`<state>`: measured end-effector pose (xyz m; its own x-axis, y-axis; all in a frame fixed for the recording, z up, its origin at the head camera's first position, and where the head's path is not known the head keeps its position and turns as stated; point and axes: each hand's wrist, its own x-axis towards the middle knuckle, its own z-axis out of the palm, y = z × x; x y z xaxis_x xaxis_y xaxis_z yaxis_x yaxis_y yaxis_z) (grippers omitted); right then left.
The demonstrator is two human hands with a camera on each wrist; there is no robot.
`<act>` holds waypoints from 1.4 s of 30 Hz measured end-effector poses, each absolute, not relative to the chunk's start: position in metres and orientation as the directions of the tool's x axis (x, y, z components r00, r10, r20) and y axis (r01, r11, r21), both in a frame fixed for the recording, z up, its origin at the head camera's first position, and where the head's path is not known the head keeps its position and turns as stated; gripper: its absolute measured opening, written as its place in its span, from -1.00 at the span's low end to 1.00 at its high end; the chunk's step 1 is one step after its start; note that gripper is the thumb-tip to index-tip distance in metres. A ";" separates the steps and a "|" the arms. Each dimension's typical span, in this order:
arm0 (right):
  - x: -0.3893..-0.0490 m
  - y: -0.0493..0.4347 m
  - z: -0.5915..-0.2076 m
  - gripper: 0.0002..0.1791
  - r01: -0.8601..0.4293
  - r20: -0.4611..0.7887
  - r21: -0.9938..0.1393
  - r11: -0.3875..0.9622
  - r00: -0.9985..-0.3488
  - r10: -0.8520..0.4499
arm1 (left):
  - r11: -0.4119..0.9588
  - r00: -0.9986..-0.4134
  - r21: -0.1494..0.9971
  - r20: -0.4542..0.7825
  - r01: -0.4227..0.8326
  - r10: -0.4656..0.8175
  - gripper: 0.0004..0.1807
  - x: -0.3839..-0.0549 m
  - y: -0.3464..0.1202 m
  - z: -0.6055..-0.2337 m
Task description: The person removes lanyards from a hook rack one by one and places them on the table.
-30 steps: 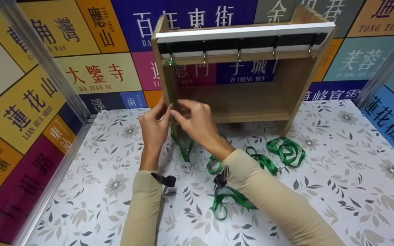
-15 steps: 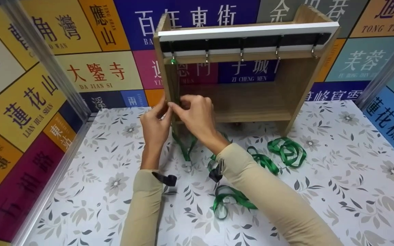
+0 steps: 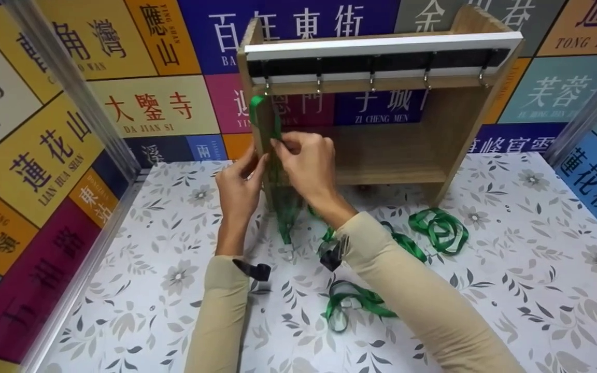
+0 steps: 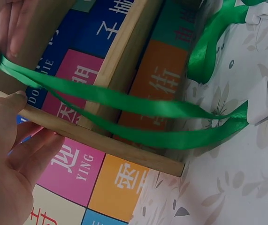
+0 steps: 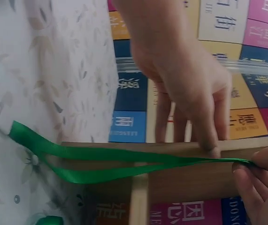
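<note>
In the head view, my right hand (image 3: 306,160) pinches a green ribbon lanyard (image 3: 278,124) inside the left end of a wooden rack (image 3: 381,178). The lanyard's top bends over in a loose loop just below the leftmost metal hook (image 3: 267,85). Its lower end hangs to a white clip (image 3: 288,252) close over the tabletop. My left hand (image 4: 4,154) grips the rack's left side panel (image 4: 101,145), thumb on the inner side and fingers on the outer. In the right wrist view, the lanyard's two strands (image 5: 101,176) come together at the right fingertips (image 5: 241,176).
More green lanyards lie coiled on the floral tabletop (image 3: 158,311), one (image 3: 438,230) by the rack's right foot and one (image 3: 350,300) beside my right sleeve. Several hooks line the rack's black-and-white front strip (image 3: 350,65). A wall of coloured sign panels (image 3: 156,106) stands behind.
The lanyard's top has gone from taut at the leftmost hook to a slack loop bending left below it. My right hand has risen slightly, moving right. My left hand stays on the panel.
</note>
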<state>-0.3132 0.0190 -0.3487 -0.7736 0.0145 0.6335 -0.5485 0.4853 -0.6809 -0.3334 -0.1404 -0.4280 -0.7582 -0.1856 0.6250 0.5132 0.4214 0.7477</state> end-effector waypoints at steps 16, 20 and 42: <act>-0.284 0.045 -0.361 -0.79 -0.671 0.651 -0.626 0.398 -0.730 -0.208 | 0.414 -0.746 0.736 0.642 0.536 -0.176 -0.53 -0.336 -0.143 -0.426; -0.273 0.052 -0.369 -0.82 -0.696 0.618 -0.603 0.389 -0.716 -0.323 | 0.411 -0.750 0.740 0.638 0.532 -0.176 -0.51 -0.335 -0.143 -0.425; -0.278 0.060 -0.372 -0.84 -0.634 0.472 -0.664 0.395 -0.766 -0.437 | 0.383 -0.777 0.767 0.606 0.515 -0.169 -0.51 -0.333 -0.143 -0.426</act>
